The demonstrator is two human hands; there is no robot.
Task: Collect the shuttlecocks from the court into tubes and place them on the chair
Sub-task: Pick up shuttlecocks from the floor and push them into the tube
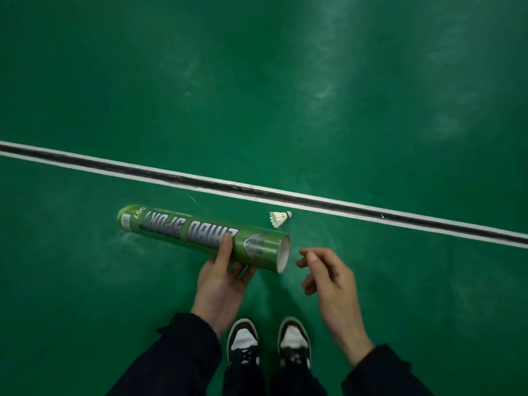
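A green shuttlecock tube (185, 230) with silver lettering lies level in the air, its open end pointing right. My left hand (221, 284) grips it from below, thumb over the top. My right hand (325, 274) hovers just right of the open end, fingers loosely curled and holding nothing. A white feather shuttlecock (278, 218) lies on the green floor beyond the tube's mouth, its cork tip toward the court line. The inside of the tube is not visible.
A white and black court line (371, 213) crosses the green floor diagonally just behind the shuttlecock. My two black and white shoes (268, 342) stand below the hands. No chair is in view.
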